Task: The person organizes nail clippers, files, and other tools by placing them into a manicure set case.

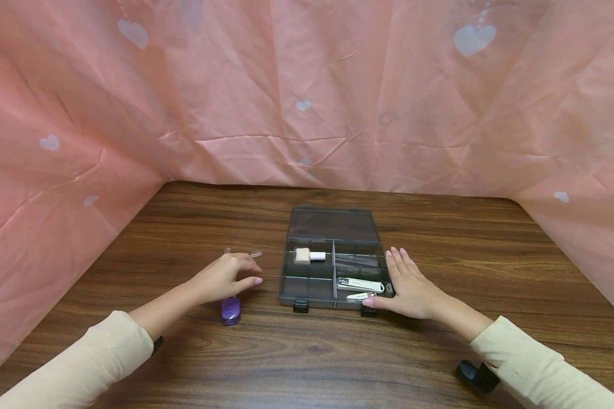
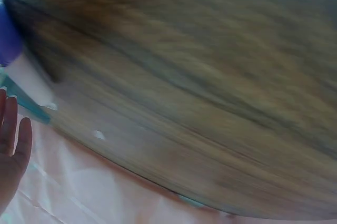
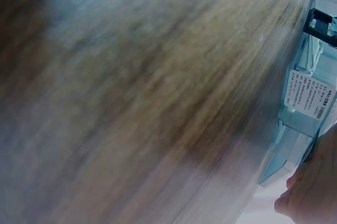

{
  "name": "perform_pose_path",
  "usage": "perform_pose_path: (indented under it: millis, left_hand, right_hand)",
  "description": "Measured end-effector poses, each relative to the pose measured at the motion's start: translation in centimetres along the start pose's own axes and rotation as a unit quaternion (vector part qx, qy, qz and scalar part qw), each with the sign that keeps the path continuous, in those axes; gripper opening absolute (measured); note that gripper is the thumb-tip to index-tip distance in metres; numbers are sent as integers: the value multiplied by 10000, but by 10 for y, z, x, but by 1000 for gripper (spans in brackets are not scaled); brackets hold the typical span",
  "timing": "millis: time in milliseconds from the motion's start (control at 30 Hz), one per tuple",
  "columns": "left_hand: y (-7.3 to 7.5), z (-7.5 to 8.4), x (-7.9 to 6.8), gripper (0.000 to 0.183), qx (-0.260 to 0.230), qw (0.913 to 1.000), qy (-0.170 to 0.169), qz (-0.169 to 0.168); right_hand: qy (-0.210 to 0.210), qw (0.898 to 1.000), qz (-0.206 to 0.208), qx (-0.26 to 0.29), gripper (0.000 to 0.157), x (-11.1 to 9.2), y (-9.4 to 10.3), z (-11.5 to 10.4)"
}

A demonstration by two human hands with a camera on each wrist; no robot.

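Note:
A translucent dark organizer box point(image 1: 309, 287) lies on the wooden table with its black latches facing me. A nail polish bottle point(image 1: 303, 255) with a white cap shows in its left part. On its right side are a large nail clipper point(image 1: 360, 285), a smaller clipper point(image 1: 359, 296) and a dark slim tool point(image 1: 355, 261). My right hand point(image 1: 414, 289) rests along the box's right side, fingers straight, thumb at the front corner. Fingers relaxed, my left hand point(image 1: 227, 277) hovers left of the box, holding nothing visible. A purple plastic object point(image 1: 231, 311) lies just below it.
Small clear loops point(image 1: 256, 254) show just beyond the left hand, the rest hidden behind it. Pink cloth point(image 1: 235, 113) with pale hearts encloses the table's back and sides. In the right wrist view, a white printed label point(image 3: 309, 93) is on the box.

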State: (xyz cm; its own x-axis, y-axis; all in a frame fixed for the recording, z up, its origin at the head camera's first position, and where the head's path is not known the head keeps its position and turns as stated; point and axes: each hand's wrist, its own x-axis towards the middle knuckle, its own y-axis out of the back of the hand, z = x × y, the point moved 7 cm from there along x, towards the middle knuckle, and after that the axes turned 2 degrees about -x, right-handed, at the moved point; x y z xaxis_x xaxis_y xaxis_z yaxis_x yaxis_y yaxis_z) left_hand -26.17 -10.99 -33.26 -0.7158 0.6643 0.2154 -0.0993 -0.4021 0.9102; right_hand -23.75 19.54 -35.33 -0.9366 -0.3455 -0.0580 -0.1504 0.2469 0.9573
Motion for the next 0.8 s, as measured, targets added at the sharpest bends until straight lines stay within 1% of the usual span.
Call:
perform_pose_path:
  millis: [133,200,400,433,633,800]
  left_hand:
    - [3,-7,-10,18,-173,9997,-156,64]
    - [4,-11,-15,17,-219,9996,-170,79]
    - [-1,-22,-26,18,-283,9996,-40,-87]
    - [-2,-23,-28,18,-280,9995,-67,-88]
    - [-1,-26,-35,14,-303,9993,-201,104]
    - [3,-29,-40,11,-332,9989,-226,230]
  right_hand:
    - [2,10000,38,-22,114,0,0,0]
    - [-4,10000,51,-31,114,0,-1,0]
    - [-9,10000,50,-55,114,0,-1,1]
    - [-9,10000,44,-48,114,0,-1,1]
    - [-4,10000,54,-44,114,-1,0,0]
    - [1,10000,62,-60,114,0,1,1]
